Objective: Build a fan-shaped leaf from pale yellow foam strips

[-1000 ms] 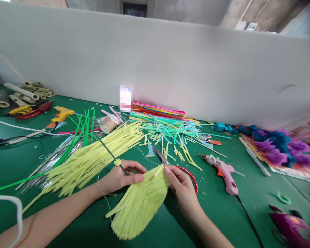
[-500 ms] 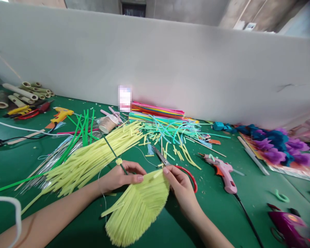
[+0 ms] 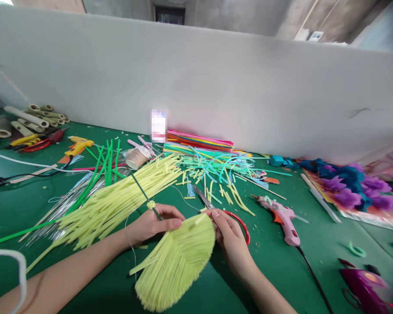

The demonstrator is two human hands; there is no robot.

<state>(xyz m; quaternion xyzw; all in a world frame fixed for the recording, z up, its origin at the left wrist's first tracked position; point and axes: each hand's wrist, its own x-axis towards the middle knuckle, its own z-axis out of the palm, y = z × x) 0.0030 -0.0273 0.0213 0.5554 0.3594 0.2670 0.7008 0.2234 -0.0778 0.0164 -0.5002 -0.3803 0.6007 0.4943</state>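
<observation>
A fan-shaped bundle of pale yellow foam strips [image 3: 175, 261] lies on the green table [image 3: 275, 270] in front of me. My left hand [image 3: 152, 226] pinches its upper left edge, fingers closed, and a dark green stem with a small yellow bead [image 3: 150, 204] runs under the thumb. My right hand [image 3: 231, 237] grips the bundle's upper right edge with closed fingers. Red-handled scissors [image 3: 231, 216] lie just behind my right hand, partly hidden by it.
A heap of long yellow strips [image 3: 118, 198] and green sticks [image 3: 106, 161] lies to the left. Coloured strips [image 3: 199, 141] are stacked by the white partition. A pink glue gun [image 3: 281, 216], a yellow glue gun [image 3: 77, 145], cardboard tubes [image 3: 29, 115] and purple-blue flowers [image 3: 356, 181] surround the spot.
The yellow fan has shifted slightly down and left between my hands. Both hands keep their hold on its top edge.
</observation>
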